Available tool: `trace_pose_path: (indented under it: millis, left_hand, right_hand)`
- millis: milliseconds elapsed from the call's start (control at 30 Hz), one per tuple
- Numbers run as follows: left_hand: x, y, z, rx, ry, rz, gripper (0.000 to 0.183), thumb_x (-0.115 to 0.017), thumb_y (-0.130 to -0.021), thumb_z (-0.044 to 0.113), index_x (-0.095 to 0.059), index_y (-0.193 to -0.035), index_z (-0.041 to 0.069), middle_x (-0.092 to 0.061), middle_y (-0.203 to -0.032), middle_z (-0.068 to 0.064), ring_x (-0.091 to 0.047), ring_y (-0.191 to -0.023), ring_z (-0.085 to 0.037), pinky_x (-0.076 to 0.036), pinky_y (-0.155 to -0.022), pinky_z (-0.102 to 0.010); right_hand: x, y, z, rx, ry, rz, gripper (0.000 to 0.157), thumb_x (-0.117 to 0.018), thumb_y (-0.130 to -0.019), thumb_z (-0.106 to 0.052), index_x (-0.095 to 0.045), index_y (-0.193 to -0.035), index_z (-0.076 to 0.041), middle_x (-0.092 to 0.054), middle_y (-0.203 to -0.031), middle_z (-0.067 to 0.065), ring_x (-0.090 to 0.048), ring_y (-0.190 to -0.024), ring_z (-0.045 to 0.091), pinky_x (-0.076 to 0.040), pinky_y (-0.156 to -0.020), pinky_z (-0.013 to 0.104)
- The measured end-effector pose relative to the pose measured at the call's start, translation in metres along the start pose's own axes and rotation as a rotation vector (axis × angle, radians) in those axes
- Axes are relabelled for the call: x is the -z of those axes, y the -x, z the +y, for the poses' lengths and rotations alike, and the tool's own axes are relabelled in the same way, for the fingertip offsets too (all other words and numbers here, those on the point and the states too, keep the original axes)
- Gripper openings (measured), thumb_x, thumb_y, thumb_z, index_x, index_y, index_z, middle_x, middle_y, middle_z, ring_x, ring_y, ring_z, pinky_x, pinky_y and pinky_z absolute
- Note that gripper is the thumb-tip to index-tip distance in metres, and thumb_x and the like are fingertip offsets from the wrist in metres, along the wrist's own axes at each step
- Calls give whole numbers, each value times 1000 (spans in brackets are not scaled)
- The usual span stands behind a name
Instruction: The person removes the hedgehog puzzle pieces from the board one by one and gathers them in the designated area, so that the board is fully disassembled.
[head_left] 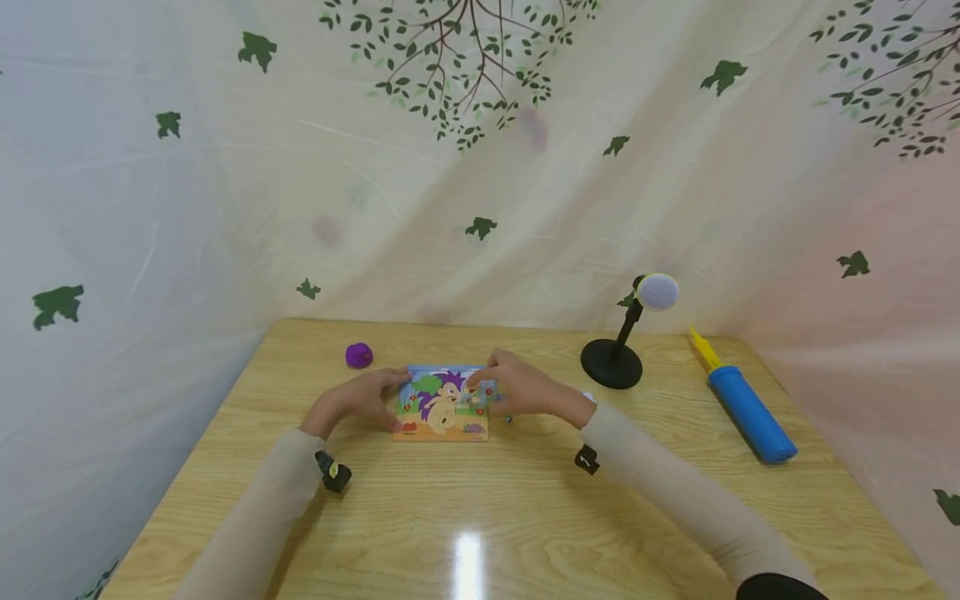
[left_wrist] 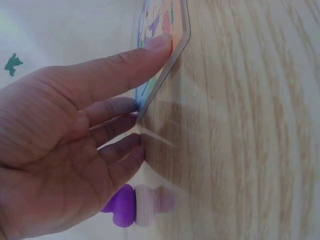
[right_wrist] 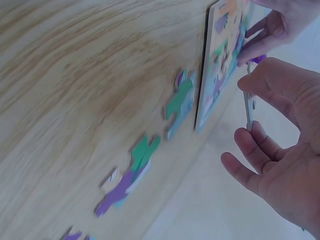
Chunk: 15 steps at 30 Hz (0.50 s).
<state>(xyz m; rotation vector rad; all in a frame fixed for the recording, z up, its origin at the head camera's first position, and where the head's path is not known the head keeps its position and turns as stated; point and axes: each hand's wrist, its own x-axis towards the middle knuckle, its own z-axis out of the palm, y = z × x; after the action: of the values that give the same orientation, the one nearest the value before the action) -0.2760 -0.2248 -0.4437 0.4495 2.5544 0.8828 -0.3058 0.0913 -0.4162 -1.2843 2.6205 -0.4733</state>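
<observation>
A jigsaw puzzle board (head_left: 438, 412) with a purple-haired cartoon figure lies flat on the table. At its left end, my left hand (head_left: 365, 396) holds the board, thumb on its face and fingertips by the far corner. My right hand (head_left: 521, 385) is over the board's right end. In the right wrist view, its thumb and fingers pinch a thin puzzle piece (right_wrist: 248, 110) seen edge-on. Loose puzzle pieces lie on the table beside the board, including a green and blue one (right_wrist: 180, 102) and a purple and green one (right_wrist: 131, 175).
A small purple object (head_left: 359, 355) sits behind the left hand. Toward the back right stands a microphone (head_left: 657, 292) on a round black base (head_left: 611, 364). A blue hand pump (head_left: 752, 415) with a yellow nozzle lies at the right. A leaf-printed curtain (head_left: 420, 250) hangs behind the table.
</observation>
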Motion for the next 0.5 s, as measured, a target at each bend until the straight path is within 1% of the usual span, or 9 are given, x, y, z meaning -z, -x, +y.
trace_pose_path:
  millis: [167,300,400,500]
  left_hand:
    - [1,1,2,-6,0,3,97,-88,-77,19,-36,-157,5,-20,-168,-21,-16,-154,-47,-16,-125,-64]
    - [1,2,3,-12,0,9,97,-88,-77,19,-36,-157,5,-20,-168,-21,-16,-155,-47,-16,-125,-65]
    - [1,2,3,-16,-7,10,97,-88,-76,19,-36,-157,5,-20,-168,-22,-16,-154,-48,-16,-125,-65]
    - [0,2,3,-13,-6,7,98,-88,-76,19,-36,-157,5,-19,-168,-22,-15,-155,-47,-15,-125,-65]
  right_hand:
    - [9,21,7,-15,-35,14,45,-75,-87,-4,-69,-130,-17,-45,-102,13,-33,-89,20,-33,-72,33]
    - [13,38,16,-10,-45,30,43,-75,-87,-2,-70,-128,-16,-46,-101,14,-33,-88,19,-32,-72,32]
    - [15,53,24,-8,-62,20,44,-73,-87,0,-69,-129,-14,-46,-100,13,-34,-86,18,-32,-70,29]
    - [18,68,32,-19,-126,-13,45,-73,-88,-2,-68,-131,-12,-47,-102,13,-38,-85,22,-33,-68,27]
